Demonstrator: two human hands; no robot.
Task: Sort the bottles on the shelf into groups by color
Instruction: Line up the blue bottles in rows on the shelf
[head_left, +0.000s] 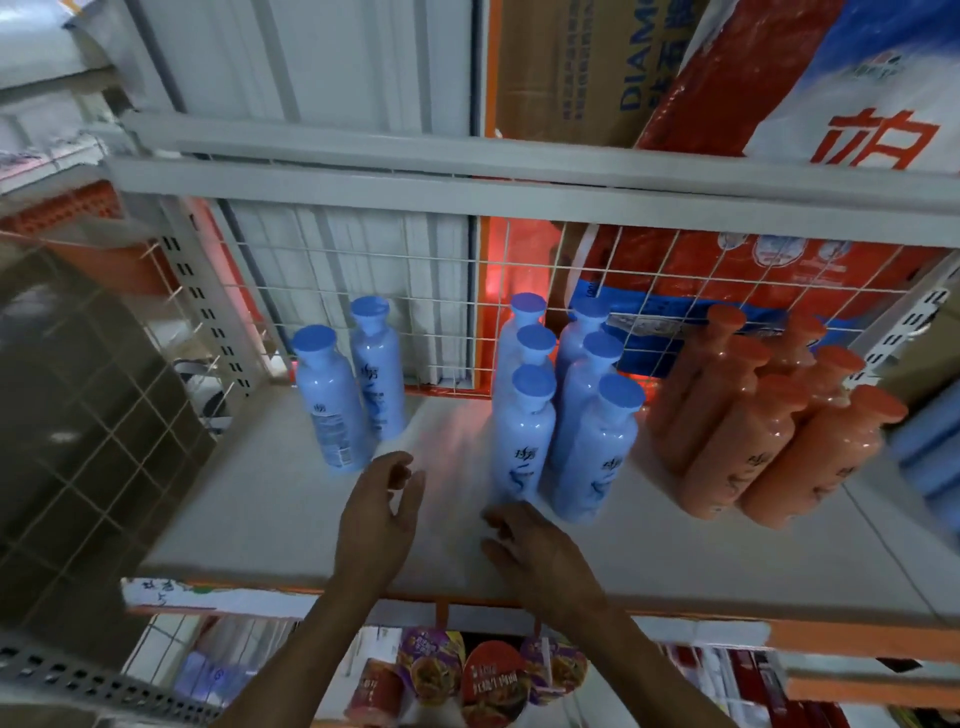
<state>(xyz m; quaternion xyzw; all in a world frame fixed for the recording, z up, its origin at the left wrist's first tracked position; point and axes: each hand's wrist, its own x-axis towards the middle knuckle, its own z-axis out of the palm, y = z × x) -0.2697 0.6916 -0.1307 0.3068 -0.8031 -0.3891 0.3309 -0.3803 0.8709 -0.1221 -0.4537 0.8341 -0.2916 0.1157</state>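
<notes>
A: Where is everything standing?
B: Blue pair (340, 400) back-left on the shelf (249, 525), blue cluster (566, 426) centre, orange bottles (763, 426) right.
A: Hands?
B: Left hand (382, 501) and right hand (527, 543) are hovering near the front edge, loosely curled, empty.

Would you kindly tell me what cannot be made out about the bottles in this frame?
1. Head view: rear orange bottles hidden by front ones; count unsure.
2. Head view: blue shapes at the right edge, cut off; bottles or not, unclear.
3. Head view: label print on blue bottles, blurred, unreadable.
4. Head view: whether the right hand touches the shelf, unclear.
</notes>
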